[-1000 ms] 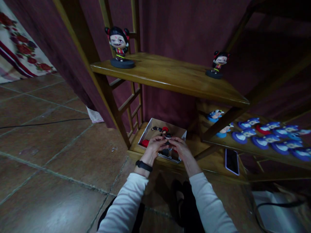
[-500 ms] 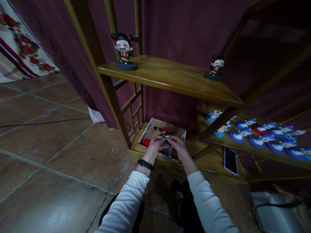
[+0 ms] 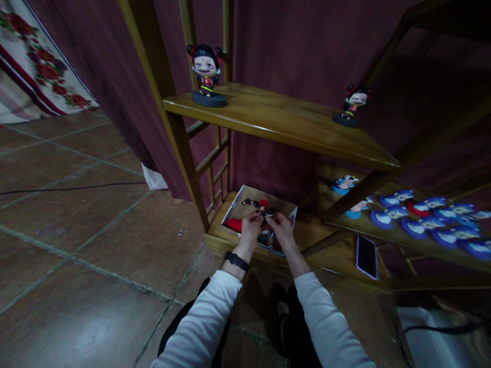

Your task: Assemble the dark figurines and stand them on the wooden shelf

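Note:
My left hand [image 3: 251,227] and my right hand [image 3: 281,225] meet over a shallow white-edged box [image 3: 235,203] on the low shelf. Between their closed fingertips is a small black-haired figurine [image 3: 270,211], tilted, with its lower part hidden by my fingers. Just behind it in the box lies a piece with a red round top [image 3: 263,203]. Several small black pieces [image 3: 250,202] rest along the box's back left, and a red piece [image 3: 233,224] lies at its left front. Dark and white parts lie under my hands, too small to make out.
Two figurines on dark bases, a larger one [image 3: 206,71] and a smaller one [image 3: 355,102], stand on the wooden shelf [image 3: 276,117] above. To the right, several blue-based figurines [image 3: 387,215] line another shelf. A phone [image 3: 366,257] lies at the low shelf's right.
The figurine between my hands has turned, so its black hair now shows instead of its face. Both hands stay over the box; the whole view has shifted slightly.

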